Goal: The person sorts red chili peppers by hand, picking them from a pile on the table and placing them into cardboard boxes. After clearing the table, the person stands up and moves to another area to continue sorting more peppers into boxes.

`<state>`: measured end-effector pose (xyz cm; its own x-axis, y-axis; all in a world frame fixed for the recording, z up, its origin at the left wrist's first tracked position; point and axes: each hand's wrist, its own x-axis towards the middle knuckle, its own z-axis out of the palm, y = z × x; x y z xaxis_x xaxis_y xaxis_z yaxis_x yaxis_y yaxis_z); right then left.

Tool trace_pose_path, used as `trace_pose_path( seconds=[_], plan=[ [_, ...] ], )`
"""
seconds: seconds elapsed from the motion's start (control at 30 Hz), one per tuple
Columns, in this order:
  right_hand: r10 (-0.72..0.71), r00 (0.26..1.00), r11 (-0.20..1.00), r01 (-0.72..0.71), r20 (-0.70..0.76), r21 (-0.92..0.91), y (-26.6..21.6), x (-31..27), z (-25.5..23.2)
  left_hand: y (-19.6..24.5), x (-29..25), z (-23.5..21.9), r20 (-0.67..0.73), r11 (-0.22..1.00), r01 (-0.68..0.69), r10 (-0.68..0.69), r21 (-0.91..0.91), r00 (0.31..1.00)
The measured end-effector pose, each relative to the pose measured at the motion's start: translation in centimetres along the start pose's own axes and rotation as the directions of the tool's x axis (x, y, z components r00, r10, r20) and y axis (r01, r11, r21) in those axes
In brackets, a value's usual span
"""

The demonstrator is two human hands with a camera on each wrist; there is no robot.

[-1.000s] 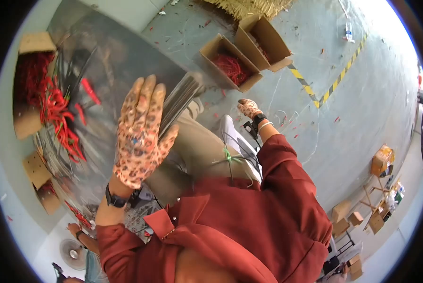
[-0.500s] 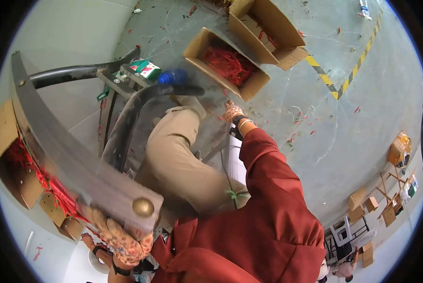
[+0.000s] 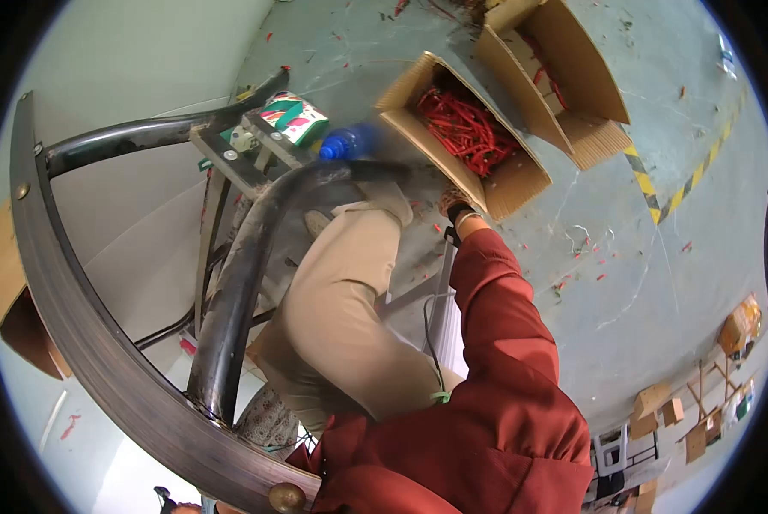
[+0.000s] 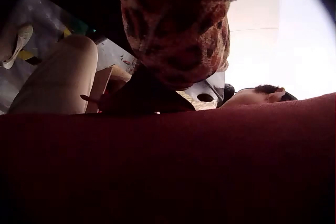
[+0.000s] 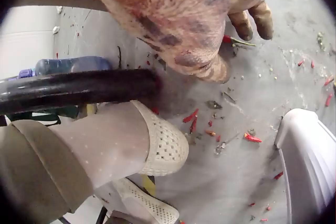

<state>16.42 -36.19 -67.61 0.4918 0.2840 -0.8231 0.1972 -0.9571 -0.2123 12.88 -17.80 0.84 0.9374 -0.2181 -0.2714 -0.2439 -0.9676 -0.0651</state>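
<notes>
In the right wrist view my right hand (image 5: 184,29), in a spotted glove, hangs over the floor with fingers and thumb spread apart. A red chili with a green stem (image 5: 239,41) shows beside its fingers. From the head view, the right hand (image 3: 455,202) is at the near side of a cardboard box (image 3: 521,199) with red chilies (image 3: 465,133) in it. My left hand (image 4: 178,29), gloved alike, fills the upper part of the dark left wrist view. Its fingertips are out of sight, and I cannot tell what it holds.
A metal table's edge (image 3: 84,283) and black tube legs (image 3: 247,283) stand at the left. Past them are a blue bottle (image 3: 343,144) and a colourful carton (image 3: 294,118). A second cardboard box (image 3: 589,141) stands behind the first. Chili bits (image 5: 253,138) litter the floor.
The view has swung from the tabletop down beside the table. My right hand has moved closer to the box of chilies. The left hand, earlier over the tabletop, has left the head view.
</notes>
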Motion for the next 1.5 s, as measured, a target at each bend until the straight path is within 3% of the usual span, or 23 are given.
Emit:
trace_pose_path(
  seconds=[0.07,0.17,0.23,0.33,0.47,0.53,0.57,0.63,0.73,0.77,0.83,0.9,0.97,1.03,1.1,1.13,1.23,1.3,1.37,1.4,1.43,1.47,1.5],
  plan=[
    [-0.001,1.000,1.000,0.000,-0.031,-0.020,0.1,0.3,0.6,-0.1,-0.1,-0.2,0.006,1.000,0.006,-0.005,-0.004,1.000],
    [0.066,0.982,0.993,-0.082,0.174,0.082,-0.6,-1.6,-4.7,-0.2,-0.5,-0.6,0.014,1.000,0.011,-0.011,-0.014,1.000],
    [-0.002,0.984,0.991,-0.023,0.178,0.133,0.1,-1.8,-4.4,-0.1,-0.9,-0.8,0.012,1.000,0.015,-0.015,-0.019,1.000],
    [-0.202,0.979,0.969,0.198,0.014,0.145,0.1,-3.3,-4.4,0.1,-1.5,-1.0,-0.006,0.999,0.026,-0.026,-0.029,1.000],
    [-0.452,0.877,0.853,0.478,-0.161,0.208,-0.8,-10.0,-9.2,0.8,-1.8,0.0,-0.056,0.998,0.035,-0.038,-0.054,0.998],
    [-0.391,0.888,0.771,0.460,-0.243,0.441,-1.2,-15.1,-13.3,1.5,-1.4,0.6,-0.079,0.998,0.028,-0.033,-0.060,0.996],
    [-0.340,0.917,0.807,0.399,-0.209,0.436,-2.0,-19.0,-17.6,2.0,-1.4,0.7,-0.082,0.997,0.026,-0.032,-0.072,0.996],
    [-0.397,0.843,0.739,0.528,-0.362,0.419,-2.0,-21.9,-20.3,2.9,-0.6,0.8,-0.097,0.995,0.011,-0.021,-0.096,0.995],
    [-0.406,0.758,0.754,0.593,-0.510,0.282,-2.0,-25.5,-25.4,3.3,1.3,-0.3,-0.110,0.974,-0.008,-0.018,-0.224,0.994],
    [-0.398,0.740,0.729,0.614,-0.542,0.304,-1.2,-24.8,-25.3,3.2,1.4,-0.1,-0.168,0.970,-0.031,-0.011,-0.243,0.986],
    [-0.403,0.700,0.721,0.640,-0.590,0.267,0.0,-24.6,-25.8,2.9,1.5,-0.9,-0.118,0.975,-0.033,0.007,-0.219,0.993],
    [-0.402,0.669,0.808,0.580,-0.625,0.102,-0.7,-26.6,-27.6,2.4,0.7,0.5,-0.237,0.972,-0.065,0.009,-0.227,0.971],
    [-0.370,0.611,0.772,0.621,-0.700,0.134,-0.5,-27.3,-28.0,1.8,0.1,1.6,-0.327,0.963,-0.092,0.004,-0.254,0.945],
    [-0.304,0.681,0.720,0.622,-0.666,0.308,-0.8,-29.2,-29.9,0.7,-0.6,2.8,-0.374,0.958,-0.076,-0.035,-0.277,0.927],
    [-0.381,0.467,0.755,0.655,-0.798,0.024,-1.8,-32.0,-32.4,-0.6,-0.9,5.0,-0.445,0.934,-0.158,-0.001,-0.319,0.895],
    [-0.410,0.359,0.746,0.661,-0.838,-0.081,-0.7,-34.3,-34.2,0.9,-1.1,3.8,-0.492,0.948,-0.162,0.006,-0.275,0.871],
    [-0.283,0.367,0.646,0.756,-0.886,0.107,-2.2,-40.1,-38.3,0.4,-2.3,5.0,-0.638,0.877,-0.280,-0.039,-0.391,0.769],
    [-0.260,0.327,0.530,0.835,-0.908,0.149,-4.3,-44.9,-40.4,-0.3,-3.9,4.5,-0.656,0.862,-0.262,-0.102,-0.434,0.748],
    [-0.279,0.308,0.519,0.845,-0.909,0.127,-7.3,-49.5,-41.3,-2.9,-6.1,4.7,-0.808,0.976,-0.192,0.030,-0.104,0.588],
    [-0.308,0.334,0.524,0.841,-0.891,0.134,-9.2,-51.5,-41.6,-4.5,-7.5,5.1,-0.819,0.975,-0.193,0.024,-0.107,0.573],
    [-0.337,0.360,0.531,0.836,-0.870,0.140,-11.0,-53.0,-41.7,-6.4,-9.1,5.8,-0.833,0.990,0.134,-0.040,0.041,0.552],
    [-0.366,0.366,0.569,0.816,-0.855,0.105,-12.9,-53.9,-41.6,-8.2,-10.6,6.5,-0.854,0.876,0.452,-0.099,0.169,0.512],
    [-0.470,0.340,0.553,0.832,-0.814,0.028,-14.3,-53.7,-41.7,-10.0,-11.4,6.9,-0.878,0.646,0.717,-0.148,0.262,0.454]
  ],
)
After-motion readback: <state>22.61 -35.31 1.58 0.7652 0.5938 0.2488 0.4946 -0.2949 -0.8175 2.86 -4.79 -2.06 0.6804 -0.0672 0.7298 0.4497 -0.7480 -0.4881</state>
